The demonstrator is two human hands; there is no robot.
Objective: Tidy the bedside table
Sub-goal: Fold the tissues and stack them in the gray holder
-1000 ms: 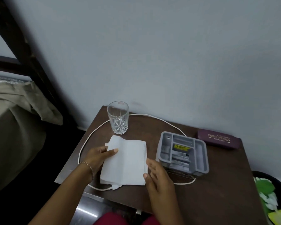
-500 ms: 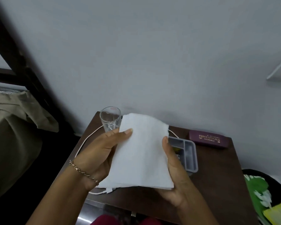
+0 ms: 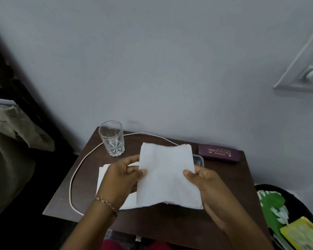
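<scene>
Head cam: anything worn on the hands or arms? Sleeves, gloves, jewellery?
A gold-coloured chain bracelet sits at the wrist of the left hand. The right hand wears nothing visible. No sleeves, gloves or rings show on either side.

The dark brown wooden bedside table (image 3: 238, 177) has its widest bare stretch on the right, in front of the maroon oblong spectacle case (image 3: 219, 152), and a narrower bare strip along the front. The middle is blocked by the white paper napkin (image 3: 166, 174) held above it between the left hand (image 3: 121, 179) and right hand (image 3: 206, 186), hiding most of a grey plastic tray (image 3: 199, 159), and by a flat stack of white napkins (image 3: 102, 177) lying under the left hand. A thin white cable (image 3: 74, 177) loops along the left and back, and a clear cut-glass tumbler (image 3: 111, 138) stands upright in the back-left corner.
</scene>
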